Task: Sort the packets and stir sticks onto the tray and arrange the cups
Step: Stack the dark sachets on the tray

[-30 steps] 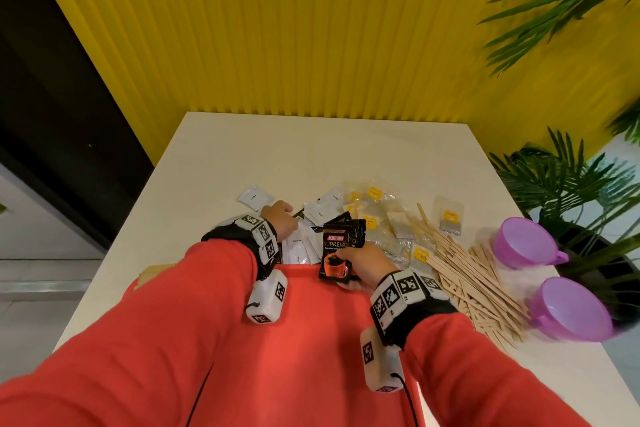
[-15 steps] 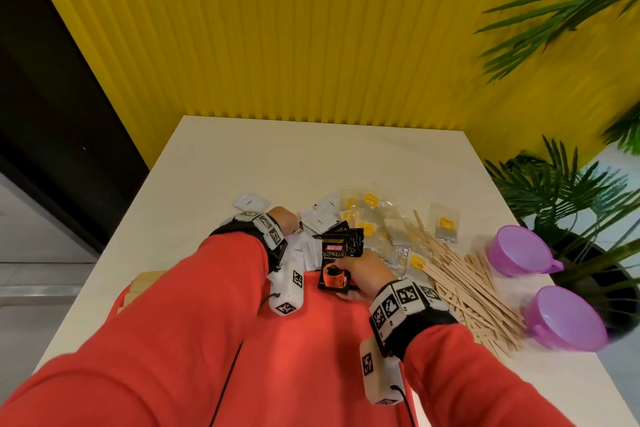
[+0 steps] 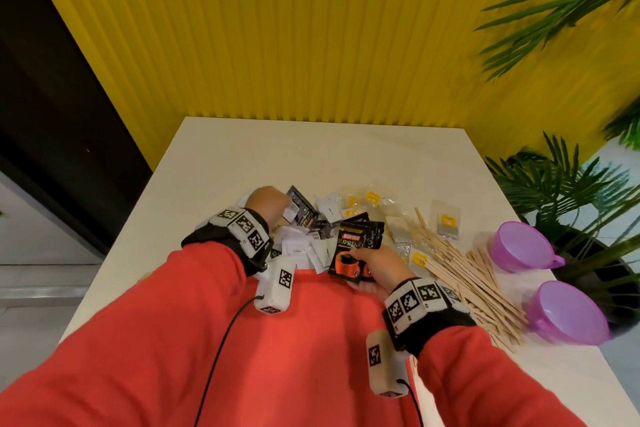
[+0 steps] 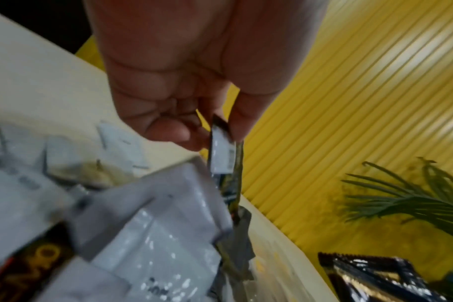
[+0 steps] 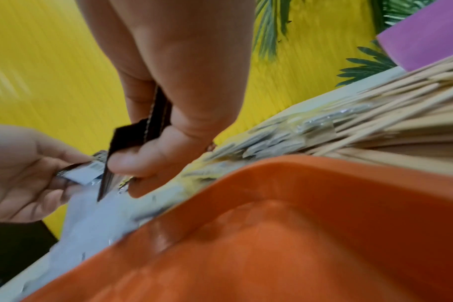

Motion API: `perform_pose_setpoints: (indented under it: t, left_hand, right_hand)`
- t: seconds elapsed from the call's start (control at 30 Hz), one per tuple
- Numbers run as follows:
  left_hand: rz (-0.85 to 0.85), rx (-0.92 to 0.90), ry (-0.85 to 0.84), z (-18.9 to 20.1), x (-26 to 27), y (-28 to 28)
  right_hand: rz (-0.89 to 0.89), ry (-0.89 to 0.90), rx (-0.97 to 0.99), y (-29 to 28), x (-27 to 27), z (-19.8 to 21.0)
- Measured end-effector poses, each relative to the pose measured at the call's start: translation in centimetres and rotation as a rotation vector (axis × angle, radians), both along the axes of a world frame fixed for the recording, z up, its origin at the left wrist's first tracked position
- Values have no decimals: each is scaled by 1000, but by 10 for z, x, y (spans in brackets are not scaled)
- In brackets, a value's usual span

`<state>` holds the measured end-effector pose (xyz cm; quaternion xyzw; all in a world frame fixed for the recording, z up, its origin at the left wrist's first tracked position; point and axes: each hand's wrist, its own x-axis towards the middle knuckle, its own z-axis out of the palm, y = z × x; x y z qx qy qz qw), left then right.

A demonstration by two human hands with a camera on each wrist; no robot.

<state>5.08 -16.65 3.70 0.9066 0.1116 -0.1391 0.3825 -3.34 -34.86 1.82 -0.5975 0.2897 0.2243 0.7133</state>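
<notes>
Head view: both hands pinched black coffee packets [image 3: 358,248] beside the orange plastic tray [image 5: 323,235]; wooden stir sticks [image 3: 464,274] and purple cups [image 3: 519,246] remained unsorted on the bench [image 3: 329,149].

The head view is bright and evenly lit, with soft, faint shadows on the pale table [image 3: 242,163]. Its wide lens bends straight lines near the edges, so the ribbed yellow wall [image 3: 311,28] fans outward. The nearer purple cup [image 3: 568,314] is smeared at the right edge. Both wrist views are soft and blurred by motion. In the left wrist view the white packets [image 4: 148,235] show small glints of glare and their print is unreadable. In the right wrist view the orange tray [image 5: 311,235] is out of focus with a dull sheen, and the wooden sticks [image 5: 401,114] streak together.
</notes>
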Motion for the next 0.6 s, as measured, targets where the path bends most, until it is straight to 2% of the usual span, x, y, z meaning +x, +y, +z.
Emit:
perform_pose_setpoints:
  t: [0.1,0.17,0.2,0.33,0.4,0.5,0.6]
  left_hand:
    - [213,-321,-252,4,-15,2]
    - [226,-488,-305,11,-31,-8]
    - [174,-530,-308,14,-40,-14]
    - [-202,-490,-240,7,-71,-38]
    - [-334,-423,-205,-3,-80,-44]
    - [-397,-326,-201,-8,-87,-45]
    - [-383,-370,-187,-8,-90,-43]
  right_hand:
    - [-104,5,63,-8,3,5]
    - [-127,8,84,-10,4,7]
    - [-130,6,98,-9,4,7]
    - [-122,-36,222,-2,2,12]
    - [-120,-62,289,-2,0,12]
    - [-49,-102,256,-5,-4,12]
    - [32,-105,166,-7,-8,8]
